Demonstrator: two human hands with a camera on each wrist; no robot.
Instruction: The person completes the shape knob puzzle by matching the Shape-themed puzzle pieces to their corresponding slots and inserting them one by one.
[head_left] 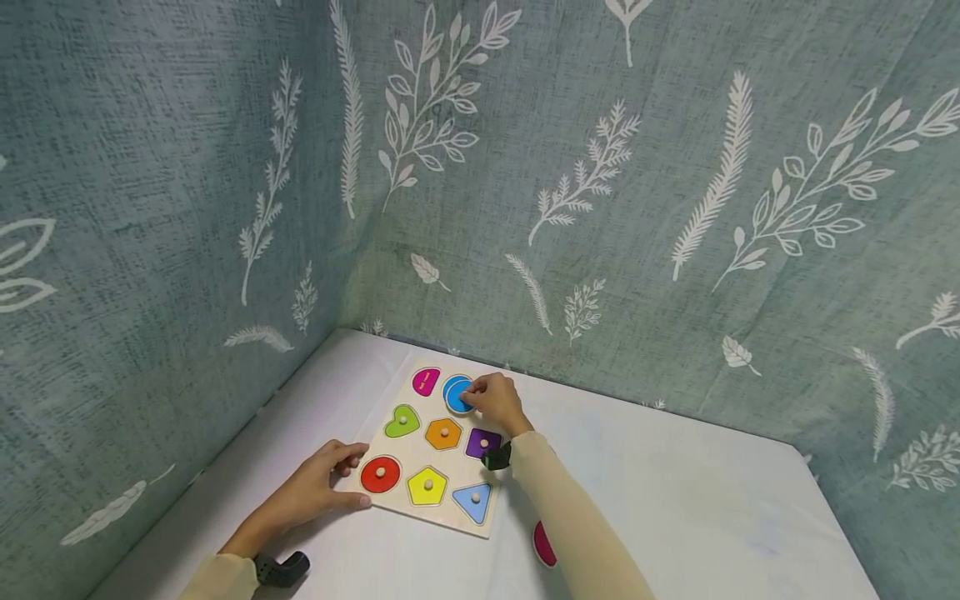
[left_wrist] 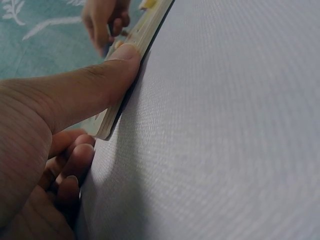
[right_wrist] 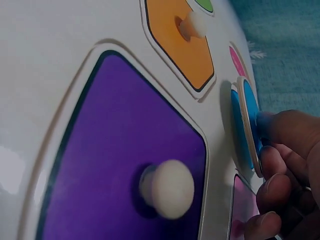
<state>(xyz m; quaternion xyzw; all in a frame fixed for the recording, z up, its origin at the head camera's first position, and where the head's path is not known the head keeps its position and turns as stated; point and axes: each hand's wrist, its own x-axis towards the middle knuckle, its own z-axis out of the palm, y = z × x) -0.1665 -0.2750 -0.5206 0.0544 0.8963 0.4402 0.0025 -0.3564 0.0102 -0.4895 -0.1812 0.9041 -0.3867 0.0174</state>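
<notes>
A wooden knob puzzle board [head_left: 407, 510] lies flat on the white table. At its near left corner my left hand [head_left: 318, 483] grips it, the thumb [left_wrist: 100, 85] on the near edge and the fingers by the left side. My right hand [head_left: 495, 400] pinches a round-edged blue puzzle piece [head_left: 458, 397] at the far side of the board. The piece stands tilted just over a matching blue recess [right_wrist: 236, 110], partly overlapping it; the hand hides its knob.
Seated knobbed pieces include a purple one [right_wrist: 125, 130], an orange hexagon [head_left: 443, 433] and a green heart [head_left: 402, 421]. A pink recess [head_left: 426, 382] without a knob is at the far left. A dark red piece [head_left: 545, 546] lies on the table beside the right sleeve.
</notes>
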